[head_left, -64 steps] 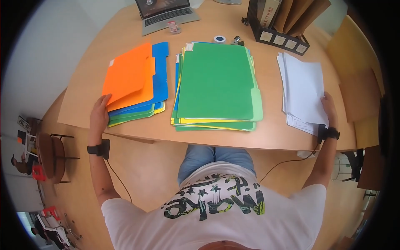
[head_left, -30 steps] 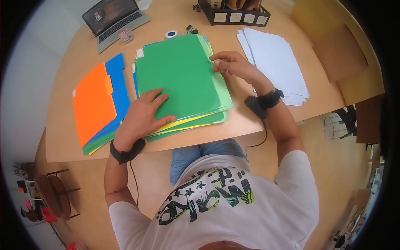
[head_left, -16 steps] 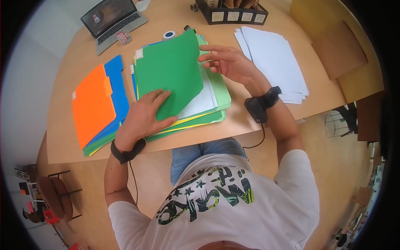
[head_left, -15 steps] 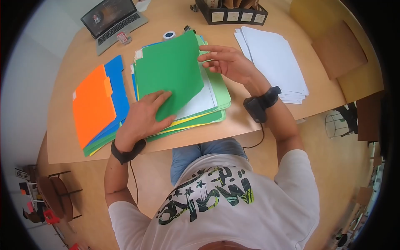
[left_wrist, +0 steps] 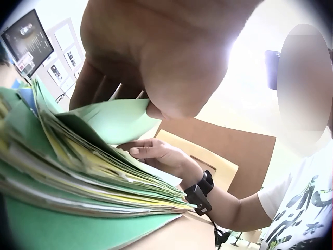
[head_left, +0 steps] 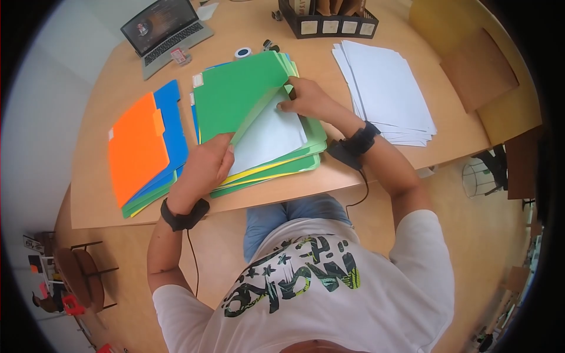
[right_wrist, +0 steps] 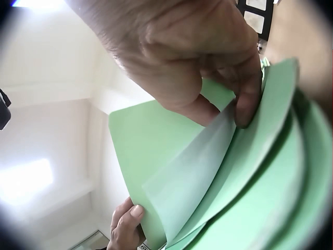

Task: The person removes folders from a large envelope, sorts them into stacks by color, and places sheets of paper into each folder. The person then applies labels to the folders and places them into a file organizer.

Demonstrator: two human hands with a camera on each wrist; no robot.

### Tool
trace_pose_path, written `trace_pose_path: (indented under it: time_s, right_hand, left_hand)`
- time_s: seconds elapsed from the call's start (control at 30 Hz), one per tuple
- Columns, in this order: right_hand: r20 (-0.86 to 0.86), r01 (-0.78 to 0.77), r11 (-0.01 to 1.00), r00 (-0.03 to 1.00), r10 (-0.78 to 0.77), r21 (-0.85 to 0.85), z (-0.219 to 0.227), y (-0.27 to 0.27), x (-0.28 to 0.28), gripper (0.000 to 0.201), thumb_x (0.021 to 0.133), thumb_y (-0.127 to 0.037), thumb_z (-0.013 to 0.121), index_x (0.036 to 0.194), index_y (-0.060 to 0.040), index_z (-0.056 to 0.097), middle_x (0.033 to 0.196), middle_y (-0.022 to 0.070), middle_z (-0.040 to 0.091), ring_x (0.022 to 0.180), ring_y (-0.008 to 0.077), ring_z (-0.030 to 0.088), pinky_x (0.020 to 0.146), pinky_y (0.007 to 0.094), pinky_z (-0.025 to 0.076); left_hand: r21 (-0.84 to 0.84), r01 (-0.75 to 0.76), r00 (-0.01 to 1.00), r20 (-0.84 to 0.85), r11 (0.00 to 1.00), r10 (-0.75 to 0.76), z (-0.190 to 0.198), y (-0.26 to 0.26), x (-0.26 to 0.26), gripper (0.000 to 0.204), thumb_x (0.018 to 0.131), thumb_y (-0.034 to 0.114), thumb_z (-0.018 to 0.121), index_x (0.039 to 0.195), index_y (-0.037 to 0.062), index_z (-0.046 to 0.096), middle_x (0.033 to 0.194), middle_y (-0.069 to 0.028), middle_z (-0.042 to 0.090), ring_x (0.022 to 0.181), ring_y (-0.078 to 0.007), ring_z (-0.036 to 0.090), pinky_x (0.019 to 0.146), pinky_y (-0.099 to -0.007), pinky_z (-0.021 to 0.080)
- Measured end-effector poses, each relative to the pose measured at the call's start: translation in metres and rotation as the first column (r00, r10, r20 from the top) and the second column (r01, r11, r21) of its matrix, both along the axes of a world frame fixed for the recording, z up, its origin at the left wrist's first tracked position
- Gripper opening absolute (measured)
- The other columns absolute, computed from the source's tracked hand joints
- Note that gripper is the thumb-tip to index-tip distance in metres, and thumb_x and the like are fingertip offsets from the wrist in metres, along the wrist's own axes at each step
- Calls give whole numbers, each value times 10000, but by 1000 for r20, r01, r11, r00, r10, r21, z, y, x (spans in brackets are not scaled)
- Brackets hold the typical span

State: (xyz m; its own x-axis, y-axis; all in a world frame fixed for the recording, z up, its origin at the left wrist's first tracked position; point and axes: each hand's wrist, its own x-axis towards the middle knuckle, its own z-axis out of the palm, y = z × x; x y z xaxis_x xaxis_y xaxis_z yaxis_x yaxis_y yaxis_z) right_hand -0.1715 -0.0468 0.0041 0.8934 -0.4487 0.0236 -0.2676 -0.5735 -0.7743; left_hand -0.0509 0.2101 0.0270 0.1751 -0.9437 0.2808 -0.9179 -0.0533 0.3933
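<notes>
A stack of folders lies mid-table, its top green folder [head_left: 235, 88] lifted open at the near right, with white paper [head_left: 268, 138] showing inside. The left hand [head_left: 207, 167] pinches the raised cover by its near corner; the left wrist view shows that light green flap [left_wrist: 122, 117] between thumb and fingers of the left hand [left_wrist: 156, 57]. At the folder's right edge, the right hand [head_left: 311, 100] reaches in. In the right wrist view the right hand [right_wrist: 182, 57] pinches the edge of the white paper [right_wrist: 195, 174] between thumb and fingers.
Left of the stack lies a smaller pile topped by an orange folder [head_left: 138, 153] over a blue one [head_left: 170, 112]. White sheets [head_left: 388, 88] lie to the right. Behind stand a laptop [head_left: 162, 35], a tape roll [head_left: 243, 53] and a black file holder [head_left: 329, 26].
The green cover's near corner has been folded up further, with the left hand now gripping it. The right hand has moved from beside the folder's edge onto the paper inside.
</notes>
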Motion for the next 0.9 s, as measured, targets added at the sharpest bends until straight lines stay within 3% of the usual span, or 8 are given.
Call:
trace_pose_path:
  time_s: [0.07,0.17,0.27,0.37,0.47,0.6,0.73,0.9]
  right_hand:
    - [158,46,989,987,-24,-141,-20,0,8,367,748,-132,674,1047,44,552,885,212,645,786,300,639,716,365,510]
    - [247,-16,1000,969,11,17,-25,-4,7,378,750,-108,658,1094,8,554,924,205,640,845,319,626,753,374,496]
    - [224,-19,1000,974,19,1,-18,-12,-7,440,741,-89,659,1165,-32,557,945,169,647,812,289,620,742,352,494]
    - [223,-58,989,975,26,137,-12,-33,-30,447,787,-16,612,1229,-65,562,961,80,627,793,141,546,758,278,467]
    - [221,37,988,975,-3,-149,-17,-73,-57,428,778,-4,606,1202,-62,593,979,73,630,798,137,541,757,278,468]
    - [139,284,939,956,-260,-193,-4,-110,-105,388,767,33,589,1136,-76,634,957,93,623,856,178,560,770,295,480]
    - [171,452,848,892,-419,-278,-8,-152,-156,415,769,49,558,1155,-87,627,953,108,621,876,195,572,795,299,470]
    - [156,513,693,845,-511,-506,-30,-197,-205,505,726,106,464,1162,-89,625,1021,169,641,964,282,601,871,348,466]
  left_hand:
    - [-67,47,994,102,997,-40,-6,1,0,335,876,99,506,1202,21,521,945,-210,605,804,-382,594,649,-415,489]
    - [-4,11,972,235,1000,-10,-8,8,-3,469,802,80,556,1267,92,500,1164,-133,577,1008,-303,589,722,-405,527]
    - [75,-130,943,317,989,100,-10,16,-4,578,759,22,560,1319,139,474,1230,-115,545,1067,-300,569,748,-397,537]
    - [20,-186,927,336,982,169,-18,24,4,623,751,-52,522,1333,165,474,1205,-125,560,1049,-322,577,750,-397,536]
    - [-74,-221,918,320,972,233,-21,37,19,632,734,-102,488,1311,156,502,1201,-136,571,1031,-329,588,769,-388,530]
    - [-225,-279,891,303,934,339,-8,60,37,629,710,-146,452,1267,130,545,1188,-143,588,1031,-323,595,823,-377,513]
    - [-348,-376,839,266,859,475,-8,95,64,625,713,-174,407,1250,107,557,1176,-137,595,1067,-311,585,872,-385,490]
    - [-360,-553,741,199,751,641,-15,143,90,577,751,-154,412,1253,100,540,1191,-152,578,1076,-326,577,879,-385,486]
